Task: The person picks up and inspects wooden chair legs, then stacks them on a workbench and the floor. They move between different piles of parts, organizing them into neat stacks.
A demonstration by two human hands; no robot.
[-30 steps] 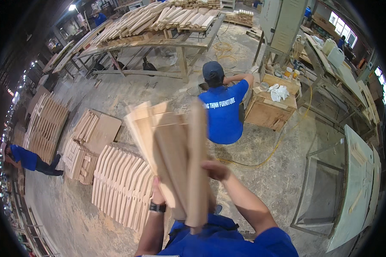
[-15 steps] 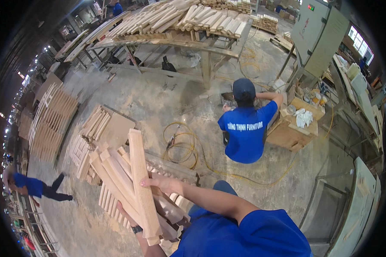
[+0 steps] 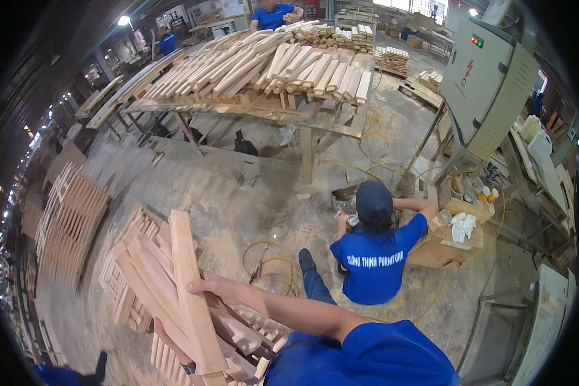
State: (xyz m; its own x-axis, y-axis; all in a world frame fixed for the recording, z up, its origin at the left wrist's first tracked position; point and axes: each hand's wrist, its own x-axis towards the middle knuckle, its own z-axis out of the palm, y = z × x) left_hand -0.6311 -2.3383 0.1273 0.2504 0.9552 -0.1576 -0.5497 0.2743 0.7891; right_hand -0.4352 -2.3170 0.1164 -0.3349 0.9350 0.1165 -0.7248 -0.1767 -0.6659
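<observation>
A bundle of pale wooden slats point(image 3: 153, 273) lies across my arms in front of my body. My right hand point(image 3: 209, 287) grips the uppermost slat point(image 3: 192, 305), its thumb resting over the edge. From the left side my left hand point(image 3: 166, 336) clasps the bundle, partly hidden beneath it; a dark band circles that wrist. Below the load are stacked wooden pieces point(image 3: 167, 361) on the floor.
A co-worker in a blue shirt point(image 3: 376, 264) crouches ahead right beside a wooden box point(image 3: 441, 249). A yellow hose point(image 3: 286, 262) coils on the floor. Ahead stands a long table point(image 3: 270, 116) heaped with wood. A slat stack point(image 3: 71, 219) stands left; a metal cabinet point(image 3: 479, 80) rises right.
My view has tilted up and I have stepped forward, one foot now showing near the crouching co-worker. The bundle stays in both hands. A walking person at left has slipped toward the lower edge.
</observation>
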